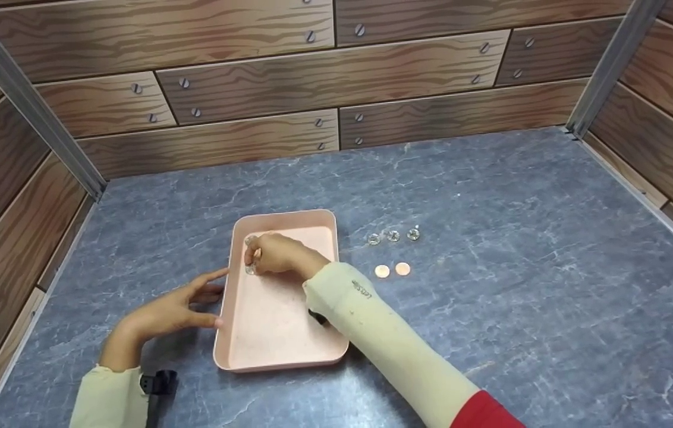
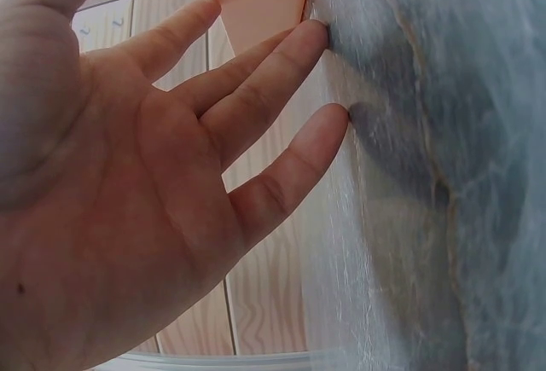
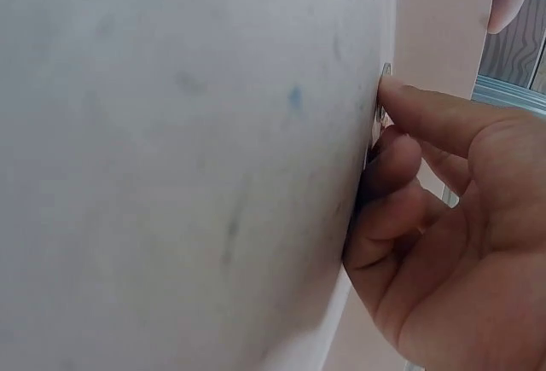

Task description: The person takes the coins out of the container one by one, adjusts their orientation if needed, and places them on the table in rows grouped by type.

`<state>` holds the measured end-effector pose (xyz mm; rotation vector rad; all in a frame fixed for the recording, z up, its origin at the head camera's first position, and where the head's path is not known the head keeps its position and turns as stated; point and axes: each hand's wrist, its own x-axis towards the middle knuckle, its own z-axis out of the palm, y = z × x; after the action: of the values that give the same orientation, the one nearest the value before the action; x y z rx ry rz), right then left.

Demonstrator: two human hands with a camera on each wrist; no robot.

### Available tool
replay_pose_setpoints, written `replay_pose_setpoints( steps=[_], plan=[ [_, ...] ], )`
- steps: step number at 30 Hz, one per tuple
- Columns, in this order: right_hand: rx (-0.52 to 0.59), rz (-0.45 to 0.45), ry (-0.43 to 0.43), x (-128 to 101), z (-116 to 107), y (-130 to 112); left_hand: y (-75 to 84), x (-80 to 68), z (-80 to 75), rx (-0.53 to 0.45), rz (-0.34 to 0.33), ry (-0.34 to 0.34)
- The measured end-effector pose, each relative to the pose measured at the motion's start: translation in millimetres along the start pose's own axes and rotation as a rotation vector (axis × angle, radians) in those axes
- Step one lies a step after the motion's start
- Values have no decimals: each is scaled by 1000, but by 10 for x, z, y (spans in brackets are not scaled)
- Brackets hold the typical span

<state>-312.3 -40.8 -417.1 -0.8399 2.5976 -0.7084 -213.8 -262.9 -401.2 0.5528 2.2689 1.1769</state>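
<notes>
A shallow pink tray (image 1: 277, 321) lies on the table. My right hand (image 1: 280, 252) reaches into its far left part, fingers curled low to the tray floor. Two small clear glass gems show beside the fingers, one gem (image 1: 250, 240) beyond them and another gem (image 1: 249, 270) nearer. In the right wrist view the thumb and index finger of the right hand (image 3: 461, 209) pinch a small clear gem (image 3: 381, 115), mostly hidden by the fingertips. My left hand (image 1: 173, 309) is spread along the tray's left side, thumb and index fingertips at its wall; the left wrist view shows its fingers extended.
Right of the tray stands a row of clear gems (image 1: 393, 236) on the blue-grey marbled table (image 1: 521, 267). Nearer than these lie two copper-coloured coins (image 1: 382, 271). Wood-patterned walls (image 1: 253, 77) enclose the back and sides.
</notes>
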Motion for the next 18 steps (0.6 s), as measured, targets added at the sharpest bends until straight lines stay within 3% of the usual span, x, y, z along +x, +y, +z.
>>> replay_pose_setpoints(
  steps=[7,18],
  plan=[
    [8,-25,-53,0,-20,4,-11,1,1,-10,8,-1],
    [-1,19,-115,-21,-29,7,-4,4,2,8,-20,13]
  ],
)
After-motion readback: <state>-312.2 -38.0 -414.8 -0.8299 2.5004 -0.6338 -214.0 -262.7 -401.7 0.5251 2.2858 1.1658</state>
